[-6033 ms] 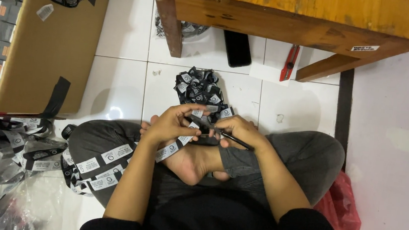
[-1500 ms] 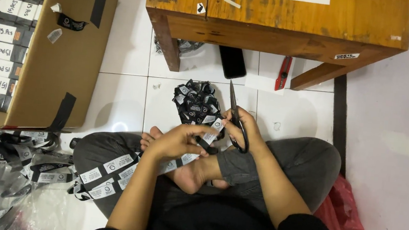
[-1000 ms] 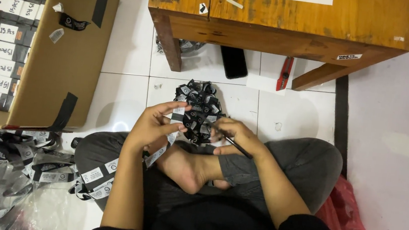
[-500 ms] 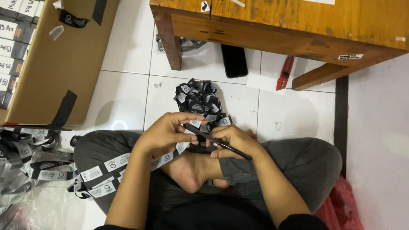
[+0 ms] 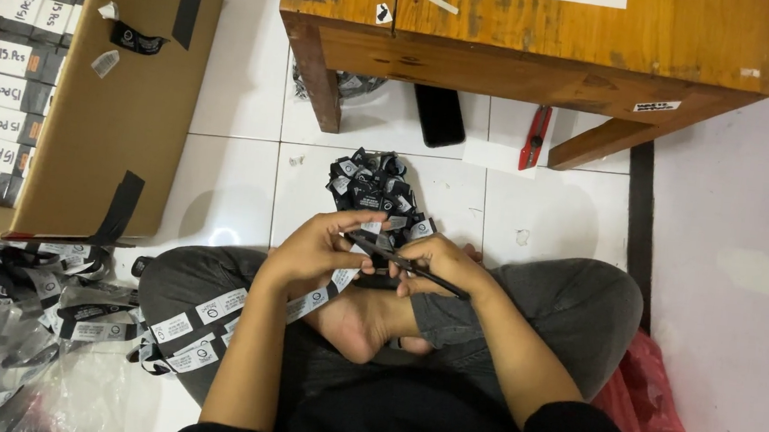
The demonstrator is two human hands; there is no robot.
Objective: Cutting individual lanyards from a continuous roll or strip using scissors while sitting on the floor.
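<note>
Sitting cross-legged, I pinched label strip (image 5: 316,296) in left hand (image 5: 317,249), right hand (image 5: 441,264) gripped scissors (image 5: 403,265) over cut-label pile (image 5: 377,192) so pieces dropped there

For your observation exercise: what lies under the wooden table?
Under the wooden table, on the white floor tiles: a black phone, a red utility knife and crumpled clear plastic by the leg. The tabletop covers anything further back.

Black woven label strip with white rectangles (image 5: 206,316); black cut labels in a pile (image 5: 373,187); black scissors (image 5: 403,263); brown cardboard box (image 5: 122,116); white floor tiles (image 5: 248,71)
</note>
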